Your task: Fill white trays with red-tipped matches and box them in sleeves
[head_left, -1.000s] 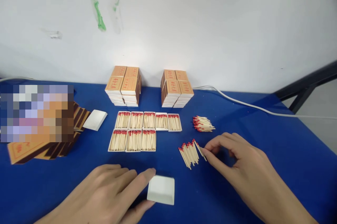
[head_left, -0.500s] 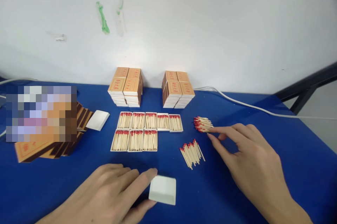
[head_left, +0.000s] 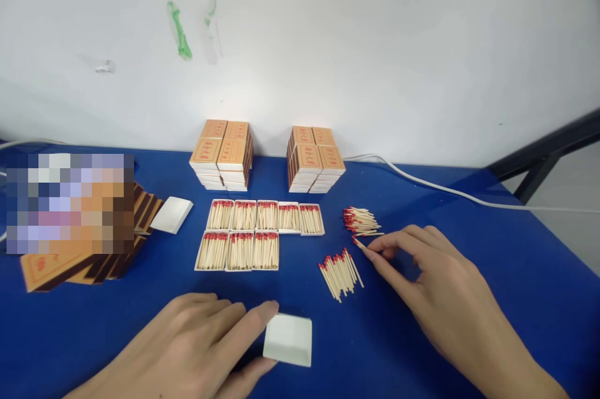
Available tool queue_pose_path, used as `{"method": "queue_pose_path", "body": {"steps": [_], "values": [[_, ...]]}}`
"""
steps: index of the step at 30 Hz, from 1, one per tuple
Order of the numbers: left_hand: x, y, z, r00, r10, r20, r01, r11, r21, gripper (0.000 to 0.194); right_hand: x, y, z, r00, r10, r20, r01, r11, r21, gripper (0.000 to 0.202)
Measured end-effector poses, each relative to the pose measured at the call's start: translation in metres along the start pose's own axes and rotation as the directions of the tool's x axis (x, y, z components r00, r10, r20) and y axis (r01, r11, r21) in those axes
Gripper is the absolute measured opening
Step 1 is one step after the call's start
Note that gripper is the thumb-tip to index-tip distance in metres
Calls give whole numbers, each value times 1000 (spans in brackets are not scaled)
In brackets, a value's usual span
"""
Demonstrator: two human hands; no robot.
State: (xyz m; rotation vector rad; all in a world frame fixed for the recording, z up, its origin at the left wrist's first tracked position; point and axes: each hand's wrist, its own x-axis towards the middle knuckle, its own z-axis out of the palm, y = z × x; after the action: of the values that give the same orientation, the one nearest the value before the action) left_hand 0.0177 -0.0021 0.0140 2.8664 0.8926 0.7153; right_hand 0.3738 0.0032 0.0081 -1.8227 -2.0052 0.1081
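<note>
Near the front edge, my left hand point(head_left: 201, 343) grips an empty white matchbox tray point(head_left: 287, 340) by its left end, index finger at the far corner and thumb at the near one. My right hand point(head_left: 431, 286) pinches a matchstick point(head_left: 359, 244) between thumb and index finger, its red head pointing left. Just beyond those fingertips lies a heap of matchsticks point(head_left: 360, 221). A flatter bunch of matchsticks point(head_left: 340, 272) is spread out to the left of my right thumb. Trays filled with matches point(head_left: 241, 251) stand in two rows past my left hand.
Two blocks of stacked matchboxes, a left one point(head_left: 220, 152) and a right one point(head_left: 314, 158), stand against the wall. At left are piled matchbox sleeves point(head_left: 56, 267), partly blurred out, and another white tray point(head_left: 171, 214). A white cable point(head_left: 435, 194) runs along the back right.
My right hand has drawn a matchstick away from the heap, pulling slightly toward me. My left hand keeps its grip on the tray. The view has shifted very slightly.
</note>
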Motion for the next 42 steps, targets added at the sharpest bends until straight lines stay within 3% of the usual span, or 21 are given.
{"method": "queue_pose_path", "body": {"steps": [10,19,24,31,42], "values": [[-5,-1,2,1000,-10,12,10,1000,-7,39,3,-8,-9,985,100,139,-123,977,173,42],[0,1,-1,1000,2,5,-2,1000,2,38,0,-11,-8,978,119,169,-150,971,184,37],[-3,1,1,1000,-7,6,7,1000,-18,41,1,-16,-10,989,79,127,-102,977,187,41],[0,0,1,1000,-2,-8,2,1000,-10,39,0,-1,-5,994,57,-97,-58,998,-14,43],[2,0,-1,1000,9,1,-9,1000,1,40,0,9,-1,1000,-4,-25,3,999,-45,58]]}}
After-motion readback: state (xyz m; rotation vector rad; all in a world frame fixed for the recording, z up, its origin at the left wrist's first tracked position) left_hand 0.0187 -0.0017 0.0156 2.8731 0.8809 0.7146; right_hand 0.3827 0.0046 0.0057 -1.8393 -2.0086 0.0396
